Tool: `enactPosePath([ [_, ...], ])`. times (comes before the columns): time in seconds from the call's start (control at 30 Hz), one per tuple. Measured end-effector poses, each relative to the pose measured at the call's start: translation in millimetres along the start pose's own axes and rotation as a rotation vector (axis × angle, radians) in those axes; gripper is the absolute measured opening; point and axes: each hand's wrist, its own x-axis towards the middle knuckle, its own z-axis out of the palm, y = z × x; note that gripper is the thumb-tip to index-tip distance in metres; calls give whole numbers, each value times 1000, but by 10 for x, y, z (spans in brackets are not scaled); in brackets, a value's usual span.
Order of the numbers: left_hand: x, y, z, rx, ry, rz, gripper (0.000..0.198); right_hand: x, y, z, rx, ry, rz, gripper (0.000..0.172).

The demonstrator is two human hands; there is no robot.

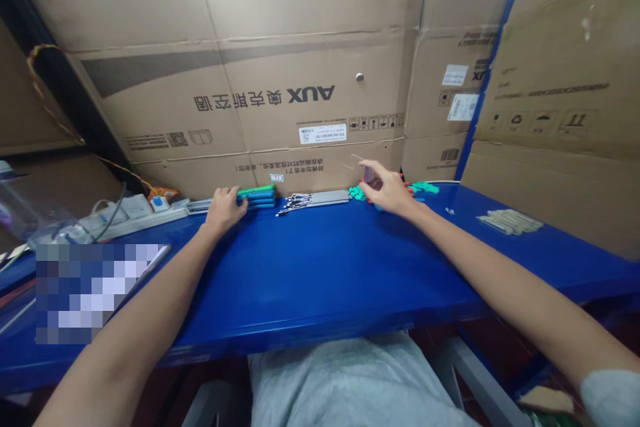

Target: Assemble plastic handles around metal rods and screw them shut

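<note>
At the back of the blue table (305, 260), my left hand (225, 208) has its fingers curled around the left end of a stack of blue and green tube-like sticks (260, 196). My right hand (389, 188) is raised a little above several small turquoise pieces (357, 193), with thumb and forefinger curled towards each other. A thin pale strand and a small purplish patch show by its fingertips, too blurred to name. Between my hands lies a row of slim grey sticks (325, 198) with black and white ends.
Cardboard panels (300, 27) stand along the back and right. Pale strips (510, 221) lie at the right, near more turquoise pieces (425, 187). A white power strip (145, 221) with plugs and a clear plastic container (50, 207) occupy the left side.
</note>
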Motion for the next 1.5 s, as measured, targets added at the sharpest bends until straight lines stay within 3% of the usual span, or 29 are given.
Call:
enactPosePath([
  [0.07, 18, 86, -48, -30, 66, 51, 42, 78, 109, -136, -104, 103, 61, 46],
  [0.13, 40, 215, -123, -65, 95, 109, 39, 135, 241, -268, -204, 126, 133, 47],
  [0.3, 37, 600, -337, -195, 79, 337, 34, 153, 515, -455, -409, 69, 271, 45],
  [0.47, -38, 848, -421, -257, 50, 528, 31, 121, 710, -500, -529, -24, 407, 46],
  [0.63, -113, 980, -462, -318, 30, 653, 29, 124, 757, -427, -317, -111, 489, 34],
  [0.77, -180, 1085, -522, -339, -53, 725, 31, 120, 542, -327, 120, -381, 604, 35],
  [0.9, -289, 1207, -565, -426, -258, 742, 43, 59, 178, -185, 468, -605, 463, 39],
  [1.0, -386, 1304, -590, -557, -400, 730, 87, -34, -104, -14, 639, -709, 368, 46],
  [1.07, -440, 1367, -616, -625, -475, 748, 106, -97, -262, 91, 744, -797, 314, 48],
  [1.17, -492, 1451, -674, -652, -534, 805, 108, -144, -411, 143, 798, -887, 248, 47],
  [1.27, -519, 1509, -737, -631, -534, 826, 104, -116, -430, 48, 631, -990, 207, 41],
  [1.33, -531, 1528, -763, -620, -530, 823, 104, -74, -387, -48, 417, -961, 164, 36],
  [1.4, -539, 1532, -769, -611, -522, 814, 103, -36, -330, -123, 214, -829, 87, 32],
  [1.5, -544, 1522, -744, -578, -529, 786, 101, -18, -276, -144, 165, -686, 15, 30],
])
